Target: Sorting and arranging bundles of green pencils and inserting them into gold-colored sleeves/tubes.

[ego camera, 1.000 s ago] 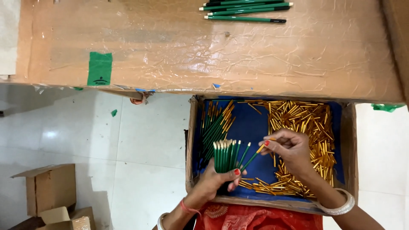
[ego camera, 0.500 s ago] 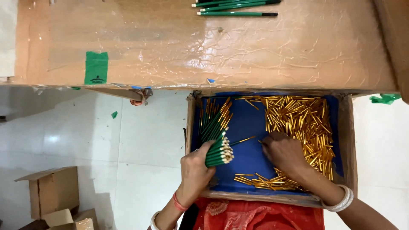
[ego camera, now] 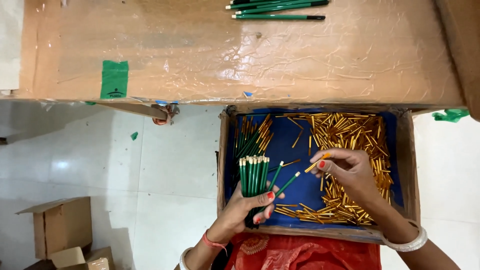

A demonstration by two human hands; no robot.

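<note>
My left hand (ego camera: 245, 210) grips a bundle of green pencils (ego camera: 254, 175), upright with their tips pointing away from me; two of them splay out to the right. My right hand (ego camera: 350, 172) pinches one small gold tube (ego camera: 318, 163) between thumb and fingers, close to the tip of a splayed pencil. Both hands work over a wooden tray (ego camera: 222, 165) lined in blue. A heap of gold tubes (ego camera: 350, 132) fills the tray's right side, and loose green pencils (ego camera: 252, 137) lie at its far left.
A brown plastic-covered table (ego camera: 250, 50) spans the top, with a few finished green pencils (ego camera: 277, 7) at its far edge and a green tape patch (ego camera: 114, 79). Cardboard boxes (ego camera: 62, 232) stand on the tiled floor at lower left.
My left hand has turned the bundle upright again and fanned two pencils out. My right hand has come up off the gold heap with one tube pinched in its fingers.
</note>
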